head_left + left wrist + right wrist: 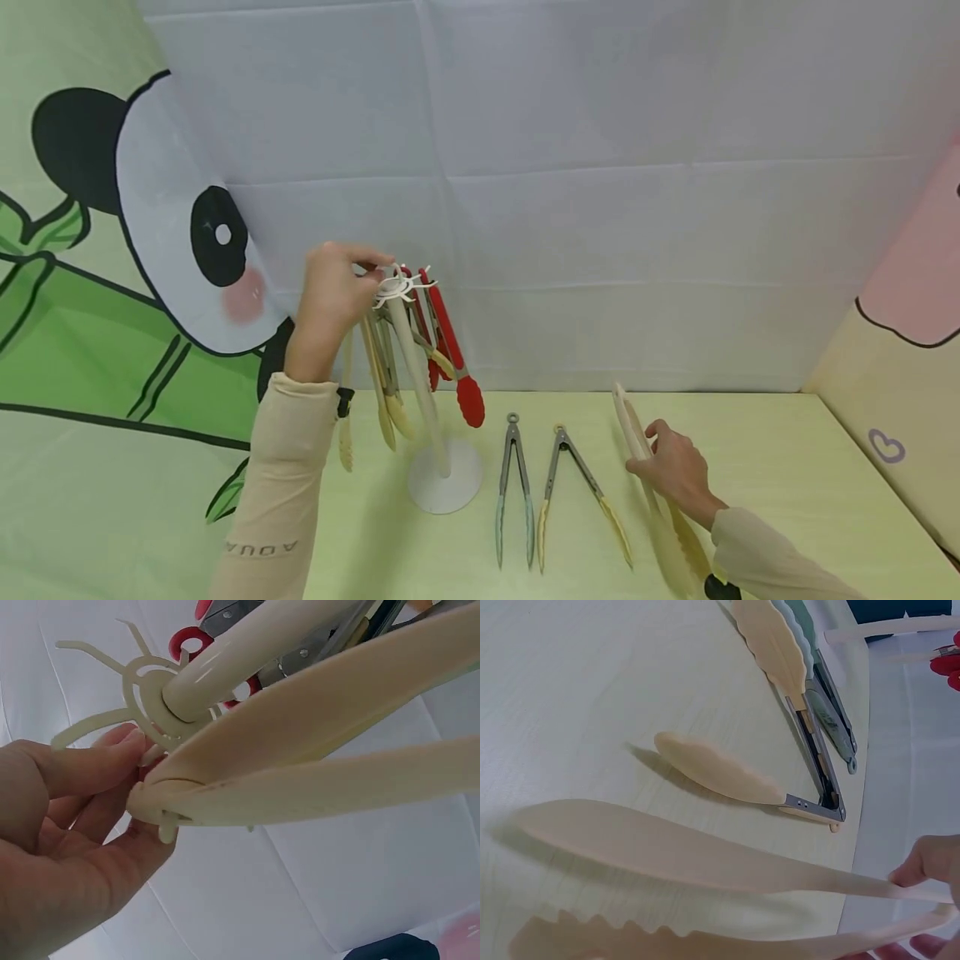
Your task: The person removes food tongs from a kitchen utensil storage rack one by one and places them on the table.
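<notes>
My left hand (339,287) is at the hooked top of a white rack (420,392). In the left wrist view its fingers pinch the hinge end of plain beige tongs (300,791), with a hook poking through that end. Red-tipped tongs (471,402) and several others hang around the post. Over on the right, my right hand (678,468) grips another pair of beige tongs (630,421) by the upper arms. Their spread arms, one smooth and one with a scalloped edge, show in the right wrist view (652,844).
Between the rack's round base (457,492) and my right hand, green-tipped tongs (502,517) and yellow-tipped tongs (617,529) lie on the pale table (795,467). A white cloth backdrop (562,250) stands behind, and a panda-print cloth (172,250) is at the left.
</notes>
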The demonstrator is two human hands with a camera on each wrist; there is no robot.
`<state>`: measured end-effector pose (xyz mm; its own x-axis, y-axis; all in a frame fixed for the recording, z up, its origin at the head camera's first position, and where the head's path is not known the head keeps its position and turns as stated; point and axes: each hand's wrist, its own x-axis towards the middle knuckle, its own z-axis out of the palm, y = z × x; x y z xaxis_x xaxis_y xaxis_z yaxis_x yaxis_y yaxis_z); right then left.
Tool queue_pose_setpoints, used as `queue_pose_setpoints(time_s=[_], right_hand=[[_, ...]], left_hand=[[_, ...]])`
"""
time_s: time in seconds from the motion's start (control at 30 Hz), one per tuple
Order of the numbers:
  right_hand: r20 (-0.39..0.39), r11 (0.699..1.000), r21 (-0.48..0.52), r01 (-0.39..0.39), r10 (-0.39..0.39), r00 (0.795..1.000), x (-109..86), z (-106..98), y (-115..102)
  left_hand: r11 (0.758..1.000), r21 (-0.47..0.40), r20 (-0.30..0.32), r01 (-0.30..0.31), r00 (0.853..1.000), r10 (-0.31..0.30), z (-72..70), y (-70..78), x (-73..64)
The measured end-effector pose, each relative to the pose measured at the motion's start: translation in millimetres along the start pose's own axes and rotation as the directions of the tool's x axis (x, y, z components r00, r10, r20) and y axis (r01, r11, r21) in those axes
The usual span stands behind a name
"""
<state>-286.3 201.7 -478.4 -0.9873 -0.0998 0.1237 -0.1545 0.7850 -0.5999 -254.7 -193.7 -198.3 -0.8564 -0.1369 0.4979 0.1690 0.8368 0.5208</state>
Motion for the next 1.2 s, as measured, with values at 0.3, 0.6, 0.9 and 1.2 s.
queue_pose_setpoints(time_s=[0.3,0.6,0.9,1.2], right_hand=[[0.064,1.000,-0.017,-0.020,0.021,0.998,-2.2,7.3,6.3],[0.120,0.997,-0.059,-0.041,0.047,0.992,-0.4,13.3,14.0],[0.159,0.994,-0.090,-0.061,0.075,0.984,2.7,21.1,22.6],[0.172,0.994,-0.095,-0.057,0.073,0.982,3.3,25.1,29.3]], left_hand=[[0.997,0.081,0.021,0.019,1.000,-0.021,-0.1,15.9,4.1],[0.998,0.059,0.020,0.017,1.000,-0.018,1.0,13.0,5.1],[1.000,0.018,0.025,-0.015,1.000,0.015,-1.8,5.5,7.1],[1.000,0.027,0.040,-0.003,0.999,0.002,-3.4,5.4,8.5]])
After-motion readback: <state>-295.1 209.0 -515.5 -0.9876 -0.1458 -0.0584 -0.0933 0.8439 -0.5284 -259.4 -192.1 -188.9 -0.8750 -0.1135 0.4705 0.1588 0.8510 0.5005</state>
